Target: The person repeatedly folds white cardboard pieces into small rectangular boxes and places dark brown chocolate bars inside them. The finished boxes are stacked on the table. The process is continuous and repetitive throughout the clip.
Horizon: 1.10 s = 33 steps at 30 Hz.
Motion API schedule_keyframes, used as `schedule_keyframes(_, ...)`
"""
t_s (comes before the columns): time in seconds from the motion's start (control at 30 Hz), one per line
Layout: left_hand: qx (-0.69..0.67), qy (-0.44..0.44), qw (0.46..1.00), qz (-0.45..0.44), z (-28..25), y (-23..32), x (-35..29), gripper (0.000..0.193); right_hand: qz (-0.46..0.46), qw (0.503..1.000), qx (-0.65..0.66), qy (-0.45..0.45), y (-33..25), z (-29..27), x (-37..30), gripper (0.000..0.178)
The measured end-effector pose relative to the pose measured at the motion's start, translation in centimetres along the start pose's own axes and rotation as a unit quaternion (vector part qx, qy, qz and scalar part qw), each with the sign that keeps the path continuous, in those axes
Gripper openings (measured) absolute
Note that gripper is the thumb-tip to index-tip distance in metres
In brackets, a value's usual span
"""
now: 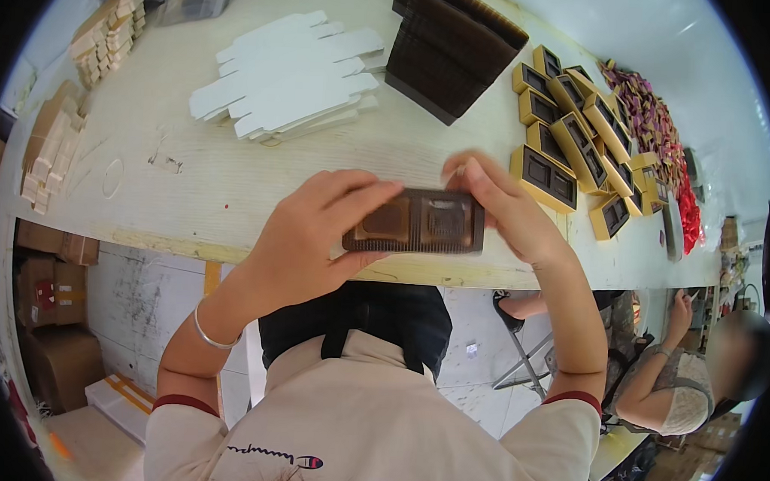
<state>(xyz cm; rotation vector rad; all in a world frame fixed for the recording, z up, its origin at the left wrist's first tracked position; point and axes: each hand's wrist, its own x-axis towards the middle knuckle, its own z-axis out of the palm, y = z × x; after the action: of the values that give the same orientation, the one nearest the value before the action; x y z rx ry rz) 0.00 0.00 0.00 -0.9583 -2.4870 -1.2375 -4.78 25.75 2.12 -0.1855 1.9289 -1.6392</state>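
My left hand grips the left end of a brown plastic insert tray with two square compartments and ribbed edges. Its fingers lie over the top edge, with the thumb along the lower edge. The tray is held above the table's front edge. At the tray's right end is my right hand, its fingers bent and smeared by motion; whether they grip the tray I cannot tell. Beyond it, gold boxes with dark inserts lie grouped on the right. A tall stack of dark brown trays stands at the back.
Flat white carton blanks are piled on the pale table. Folded card pieces stand at the far left. Small purple and red items are heaped at the far right. A seated person is at lower right; cardboard boxes stand lower left.
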Motion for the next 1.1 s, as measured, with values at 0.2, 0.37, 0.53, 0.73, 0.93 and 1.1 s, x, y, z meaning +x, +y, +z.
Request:
schedule_keyframes(0.2, -0.144, -0.041, 0.977, -0.152, 0.7, 0.5, 0.1, 0.052, -0.15, 0.98, -0.128, -0.011, 1.6, -0.5, -3.0, 0.046)
schedule_keyframes(0.37, -0.084, -0.105, 0.981, -0.137, 0.2, -0.6, 1.0, 0.056, -0.208, 0.973, -0.094, 0.03, 4.7, 0.0, -1.5, 0.034)
schedule_keyframes(0.53, -0.025, -0.153, 0.98, -0.123, 0.3, -1.9, 0.9, 0.061, -0.244, 0.966, -0.072, 0.045, 6.5, 0.6, -1.1, 0.029)
schedule_keyframes(0.73, 0.155, -0.175, 0.968, -0.086, 1.1, -1.3, 0.3, 0.057, -0.308, 0.907, -0.271, 0.098, 5.8, 1.1, -1.7, 0.023)
schedule_keyframes(0.93, 0.123, -0.258, 0.954, -0.093, 0.5, -1.1, 1.7, 0.059, -0.364, 0.832, -0.401, 0.121, 5.7, 1.5, -1.7, 0.024)
schedule_keyframes(1.1, 0.027, -0.335, 0.939, -0.069, -1.2, -3.3, 1.9, 0.061, -0.278, 0.903, -0.323, 0.049, 4.3, 0.6, -1.9, 0.027)
